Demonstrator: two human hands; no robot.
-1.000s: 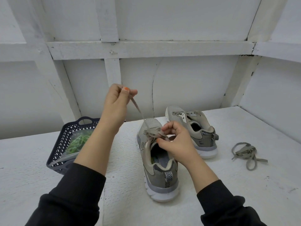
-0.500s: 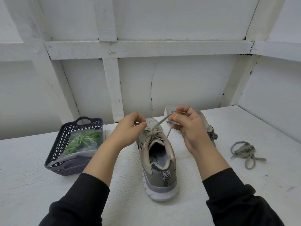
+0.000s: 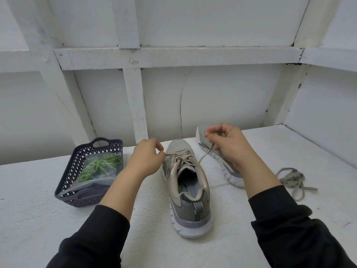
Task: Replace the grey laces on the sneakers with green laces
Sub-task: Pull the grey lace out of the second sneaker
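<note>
soft, even, dimmish light; faint shadows; wide-angle bending at edges (hands slightly blurred).

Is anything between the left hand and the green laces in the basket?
Yes: the green laces lie inside a clear bag in the basket, so the bag covers them. Nothing visible stands on the table between the left hand and the basket, though that hand pinches the grey lace.

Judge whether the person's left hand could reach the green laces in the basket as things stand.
Probably yes: the basket sits open-topped beside the left hand, the green laces lie on top, nothing between. The hand must first drop the grey lace it pinches.
</note>
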